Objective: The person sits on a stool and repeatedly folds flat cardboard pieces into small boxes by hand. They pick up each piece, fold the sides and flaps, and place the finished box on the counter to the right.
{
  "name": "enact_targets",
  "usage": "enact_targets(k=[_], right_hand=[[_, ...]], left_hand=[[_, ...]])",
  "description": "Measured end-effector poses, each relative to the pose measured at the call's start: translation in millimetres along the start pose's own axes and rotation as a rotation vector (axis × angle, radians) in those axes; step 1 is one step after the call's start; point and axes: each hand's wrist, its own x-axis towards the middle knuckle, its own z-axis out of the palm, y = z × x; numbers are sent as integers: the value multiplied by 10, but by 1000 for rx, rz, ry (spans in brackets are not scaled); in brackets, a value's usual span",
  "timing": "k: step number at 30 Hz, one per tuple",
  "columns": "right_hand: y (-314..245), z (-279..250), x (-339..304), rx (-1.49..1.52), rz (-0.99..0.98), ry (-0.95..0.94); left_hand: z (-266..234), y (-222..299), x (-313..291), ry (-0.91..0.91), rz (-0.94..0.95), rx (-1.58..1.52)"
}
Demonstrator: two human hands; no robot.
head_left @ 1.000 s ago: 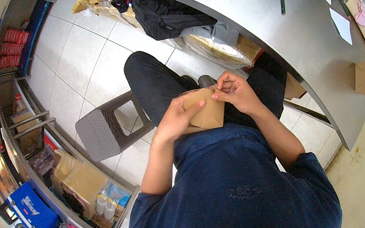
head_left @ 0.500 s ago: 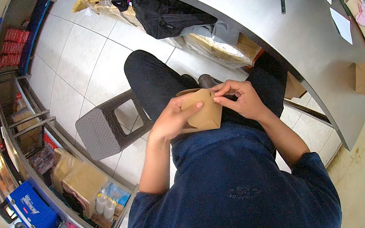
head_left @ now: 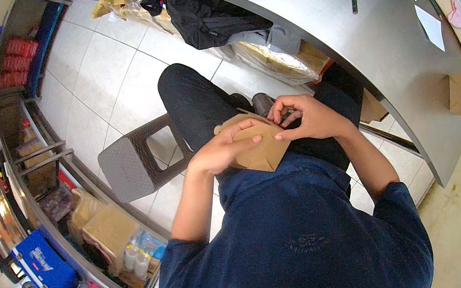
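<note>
Both hands grip a cardboard piece (head_left: 260, 148), steel table (head_left: 374, 53) apparently just beyond.

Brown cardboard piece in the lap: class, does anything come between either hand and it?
Nothing visible does. The left hand already grips the brown cardboard piece along its left side, thumb on top, and the right hand pinches its upper right edge. No other object lies between hands and cardboard; the steel table stands further off.

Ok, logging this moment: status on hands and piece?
Left hand and right hand both gripping brown cardboard piece over lap. Right fingers at its top edge. Nothing obstructing.
</note>
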Motion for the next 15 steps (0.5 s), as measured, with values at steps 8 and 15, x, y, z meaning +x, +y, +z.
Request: enact_targets(k=[8, 15], right_hand=[[258, 90, 6, -72, -117, -5], [316, 78, -10, 12, -75, 209]], left_hand=[[26, 9, 26, -83, -42, -113], [140, 289, -57, 811, 573, 252]])
